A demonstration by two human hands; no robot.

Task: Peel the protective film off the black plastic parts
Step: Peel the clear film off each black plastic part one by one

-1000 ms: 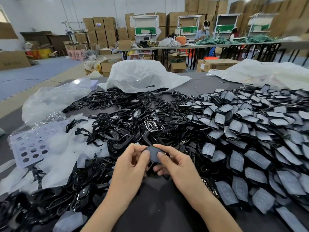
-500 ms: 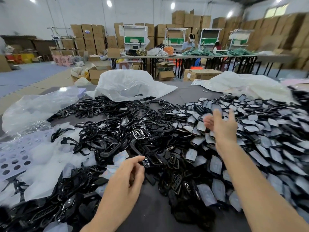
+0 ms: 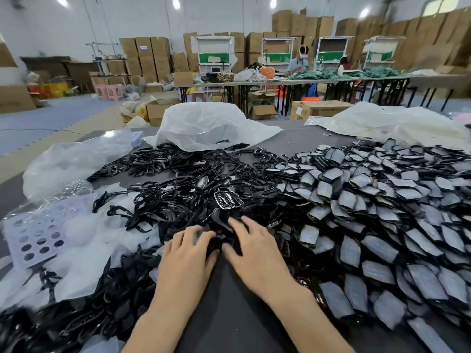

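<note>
A heap of film-covered parts [image 3: 350, 250] fills the right half of the frame from mid-height down to the lower right corner: flat, shield-shaped black pieces, each with a dull grey film on its upper face, overlapping like scales and tilted every way. Glossy bare black parts [image 3: 178, 171], mostly open frames and loops, lie tangled across the centre and down into the lower left corner. Translucent whitish peeled film pieces [image 3: 84, 253] lie crumpled in a loose drift at the left, overlapping the edge of those bare parts.
</note>
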